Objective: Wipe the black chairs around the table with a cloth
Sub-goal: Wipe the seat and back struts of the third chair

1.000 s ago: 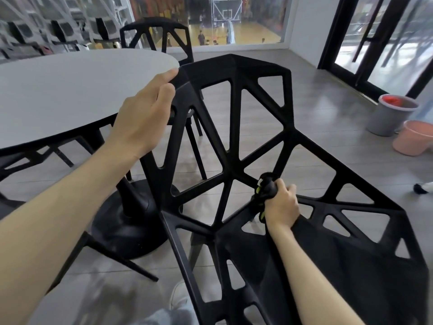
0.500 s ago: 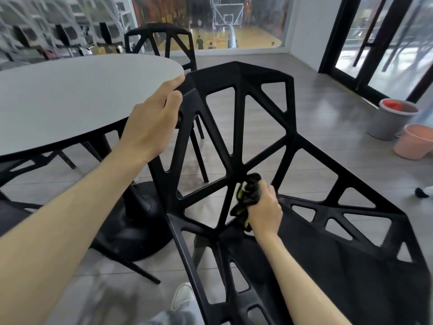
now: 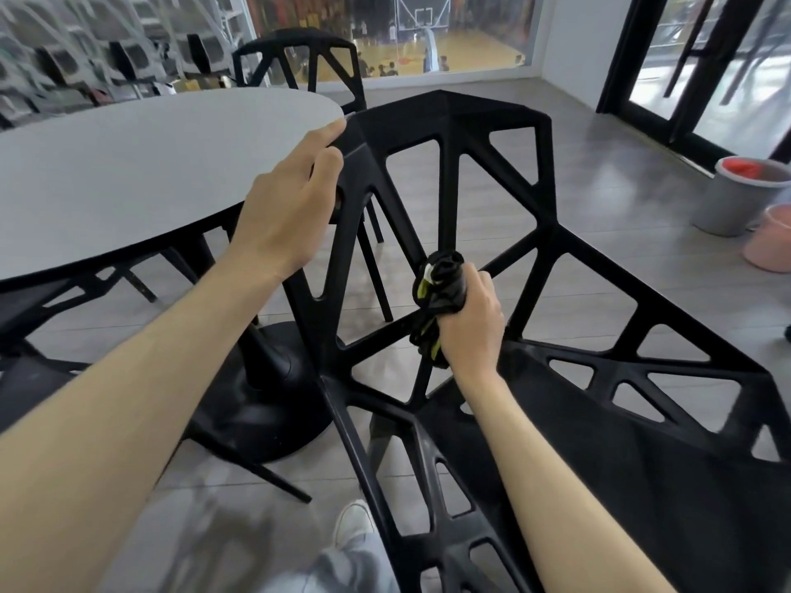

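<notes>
Black chair (image 3: 453,122) (tilted), hands (image 3: 468,318) on it, cloth (image 3: 441,288) bunched.

Black chair (image 3: 453,122), black-and-yellow cloth (image 3: 436,288), grey table (image 3: 128,151), pink bucket (image 3: 770,241).

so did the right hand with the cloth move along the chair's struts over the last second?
Yes. The right hand with the cloth slid left along the chair lattice, from the right-hand junction to the central strut junction.
</notes>
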